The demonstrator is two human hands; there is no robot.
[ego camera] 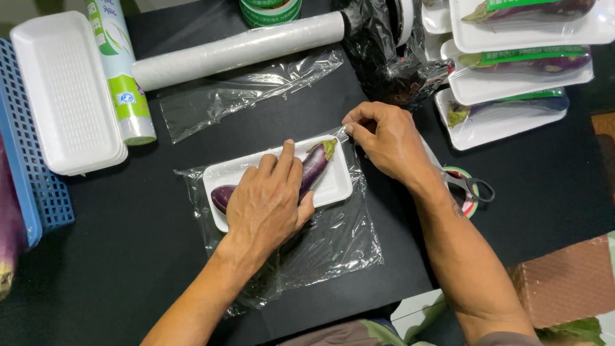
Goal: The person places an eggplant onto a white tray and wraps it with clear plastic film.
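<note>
A purple eggplant (315, 164) with a green stem lies in a white foam tray (333, 188), which rests on a sheet of clear plastic wrap (336, 240) on the black table. My left hand (268, 202) lies flat on the eggplant and presses it down into the tray. My right hand (385, 138) pinches the edge of the wrap at the tray's far right corner and lifts it there.
A roll of cling film (237, 50) with a loose strip (243, 93) lies at the back. Stacked empty foam trays (67, 96) and a blue basket (29, 179) are left. Wrapped eggplant trays (512, 83) sit at back right. Scissors (471, 186) and a tape roll lie beside my right wrist.
</note>
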